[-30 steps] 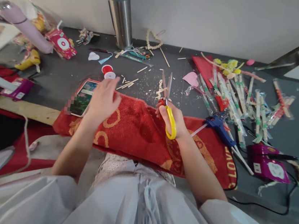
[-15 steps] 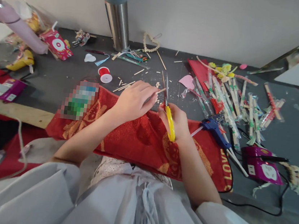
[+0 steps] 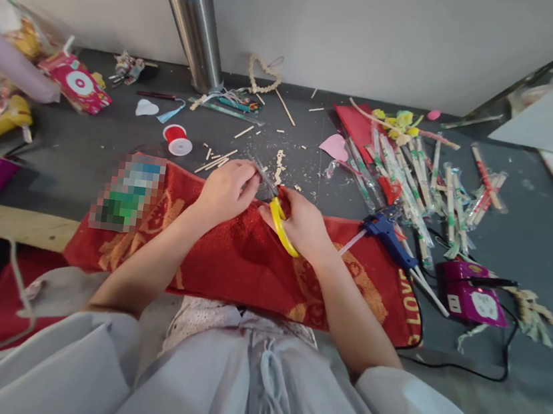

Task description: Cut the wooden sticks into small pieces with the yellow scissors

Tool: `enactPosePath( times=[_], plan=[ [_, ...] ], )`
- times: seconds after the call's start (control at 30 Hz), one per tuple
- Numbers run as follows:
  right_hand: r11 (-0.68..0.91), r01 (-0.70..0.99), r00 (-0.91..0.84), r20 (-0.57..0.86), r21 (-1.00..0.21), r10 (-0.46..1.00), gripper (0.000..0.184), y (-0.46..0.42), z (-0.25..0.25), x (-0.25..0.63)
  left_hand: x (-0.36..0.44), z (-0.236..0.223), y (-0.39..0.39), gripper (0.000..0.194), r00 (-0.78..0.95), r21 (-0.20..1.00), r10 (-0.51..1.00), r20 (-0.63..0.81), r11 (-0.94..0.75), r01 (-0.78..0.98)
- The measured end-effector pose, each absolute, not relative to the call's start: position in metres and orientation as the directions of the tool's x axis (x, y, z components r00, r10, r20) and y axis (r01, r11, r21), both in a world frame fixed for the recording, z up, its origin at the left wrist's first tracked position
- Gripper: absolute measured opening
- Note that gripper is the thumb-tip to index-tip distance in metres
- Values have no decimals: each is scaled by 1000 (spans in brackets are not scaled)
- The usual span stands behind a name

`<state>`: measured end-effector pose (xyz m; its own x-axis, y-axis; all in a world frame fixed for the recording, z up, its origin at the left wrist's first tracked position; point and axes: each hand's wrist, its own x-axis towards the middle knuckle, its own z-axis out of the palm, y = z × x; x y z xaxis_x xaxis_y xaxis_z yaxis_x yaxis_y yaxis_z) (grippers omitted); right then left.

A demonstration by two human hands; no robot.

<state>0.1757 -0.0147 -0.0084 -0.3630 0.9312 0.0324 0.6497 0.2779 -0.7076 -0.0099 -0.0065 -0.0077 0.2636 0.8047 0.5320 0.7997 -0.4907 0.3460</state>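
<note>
My right hand (image 3: 304,227) is closed around the yellow handles of a pair of scissors (image 3: 282,228). The blades point up and to the left, their tips beside the fingers of my left hand (image 3: 228,191). That hand is closed, thumb against curled fingers. Whatever it pinches is hidden or too small to make out. Beneath both wrists lies a red towel (image 3: 242,277) with orange patterns. Just beyond the hands are small cut stick pieces (image 3: 279,167), and thin wooden sticks (image 3: 217,161) lie to the left of them.
A blue glue gun (image 3: 391,238) rests on the towel's right side, near wrapped sticks (image 3: 406,176) and a purple box (image 3: 474,302). Toward the wall stand a steel thermos (image 3: 194,36) and a beaded heart (image 3: 264,81). A red ribbon spool (image 3: 176,139) sits on the left.
The scissors have swung leftward, their blades now tilted toward my left hand. The short stick seen in my left fingers earlier no longer shows. The whole view has shifted slightly.
</note>
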Motion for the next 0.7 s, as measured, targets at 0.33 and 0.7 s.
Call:
enactPosePath(
  times=[0.33, 0.7],
  plan=[
    [489, 646, -414, 268, -587, 870, 69, -19, -25, 175, -8, -14, -12, 33, 140, 581, 861, 490, -442, 684],
    [518, 692, -409, 318, -503, 855, 77, -22, -25, 179, 2, -18, -14, 48, 104, 930, 947, 304, -318, 183]
  ],
)
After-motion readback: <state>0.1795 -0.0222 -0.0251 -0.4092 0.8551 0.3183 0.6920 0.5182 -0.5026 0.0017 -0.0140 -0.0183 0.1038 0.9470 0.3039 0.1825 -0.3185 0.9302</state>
